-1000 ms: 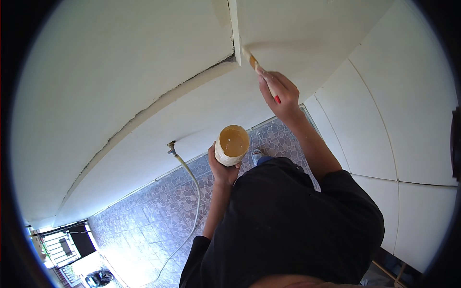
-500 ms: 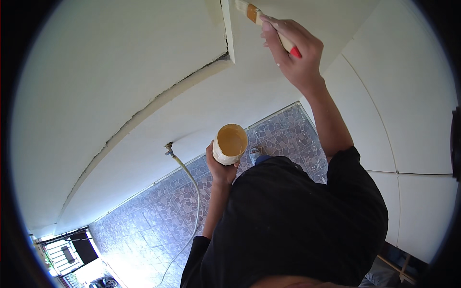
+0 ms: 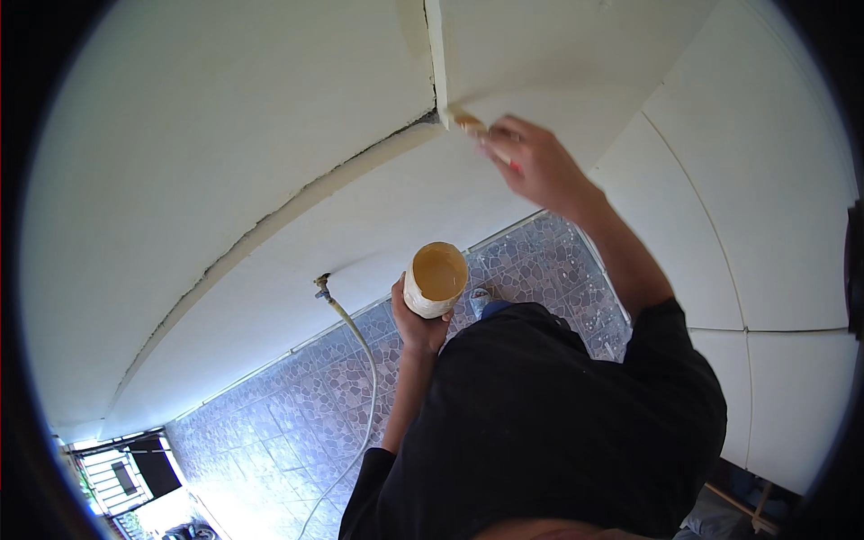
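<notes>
1. The right hand (image 3: 531, 157) is closed around the handle of a brush (image 3: 469, 124), reaching out at the far right of the cup.
2. The brush's bristles are at the wall's raised strip (image 3: 440, 67), near its lower corner; motion blur hides whether they actually touch.
3. The left hand (image 3: 418, 331) is wrapped around a pale cup (image 3: 425, 302), open side up, near the person's body and well apart from the brush.
4. For a clean stroke, a light, steady grip and bristles laid flat along the strip should work best, with slower passes at the corner.
5. The rough crack (image 3: 360, 150) running left from that corner could snag bristles, so gentle dabbing seems wiser there.
6. Holding the cup level should guard against drips on the tiled floor (image 3: 337, 382).
</notes>
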